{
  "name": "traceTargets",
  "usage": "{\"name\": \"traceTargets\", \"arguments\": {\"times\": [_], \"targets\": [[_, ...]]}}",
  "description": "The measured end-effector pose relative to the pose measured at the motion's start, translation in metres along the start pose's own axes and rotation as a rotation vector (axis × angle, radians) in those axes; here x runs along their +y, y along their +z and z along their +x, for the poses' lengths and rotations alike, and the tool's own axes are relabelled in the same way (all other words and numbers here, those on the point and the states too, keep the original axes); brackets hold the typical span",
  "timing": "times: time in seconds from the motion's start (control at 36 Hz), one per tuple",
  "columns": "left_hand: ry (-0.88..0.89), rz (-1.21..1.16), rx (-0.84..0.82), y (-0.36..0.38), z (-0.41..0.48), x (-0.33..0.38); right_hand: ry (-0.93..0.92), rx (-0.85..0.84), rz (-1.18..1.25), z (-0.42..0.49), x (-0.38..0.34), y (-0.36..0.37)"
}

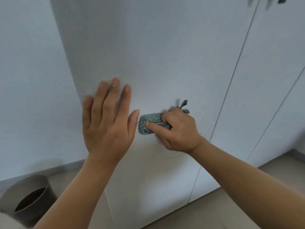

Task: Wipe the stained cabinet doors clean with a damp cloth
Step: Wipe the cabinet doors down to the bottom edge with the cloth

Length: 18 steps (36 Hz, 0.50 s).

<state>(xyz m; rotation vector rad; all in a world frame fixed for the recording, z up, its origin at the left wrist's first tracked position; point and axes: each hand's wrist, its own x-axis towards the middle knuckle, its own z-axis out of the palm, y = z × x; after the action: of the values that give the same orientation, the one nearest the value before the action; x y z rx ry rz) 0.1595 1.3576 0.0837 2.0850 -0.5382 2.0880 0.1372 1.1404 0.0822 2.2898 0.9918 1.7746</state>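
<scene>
Left hand [107, 119] is pressing flat on the door [156, 55], fingers spread, while right hand [179, 131] is gripping the cloth [149, 122] against specks near the door's lower middle.

White cabinet door [148, 55], grey-blue cloth [149, 123] — dark-speckled, silver bin [31, 189]

1. Two bare forearms in view, no sleeves visible on either up to the frame edge at 5 and 7 o'clock.
2. Left hand [108, 123]: no rings, no watch, no glove; short trimmed nails, unpainted.
3. Right hand [179, 132]: no rings or wristband; the one nail in view, on the thumb at the hand's 9 o'clock side, is short and plain.
4. Wrists bare, no bracelets or markings.
</scene>
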Motion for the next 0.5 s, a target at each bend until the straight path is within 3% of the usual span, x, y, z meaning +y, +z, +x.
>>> {"name": "traceTargets", "arguments": {"times": [0.08,0.36,0.5], "targets": [[-0.008,-0.04,0.014,0.0,0.0,-0.001,-0.011,-0.055,-0.017,0.002,0.008,-0.011],[-0.024,-0.105,0.008,0.001,-0.023,0.008,0.49,0.222,-0.151,0.002,0.083,-0.044],[0.002,-0.077,0.02,0.004,-0.034,0.007,0.484,0.235,-0.055,-0.034,0.07,-0.024]]}}
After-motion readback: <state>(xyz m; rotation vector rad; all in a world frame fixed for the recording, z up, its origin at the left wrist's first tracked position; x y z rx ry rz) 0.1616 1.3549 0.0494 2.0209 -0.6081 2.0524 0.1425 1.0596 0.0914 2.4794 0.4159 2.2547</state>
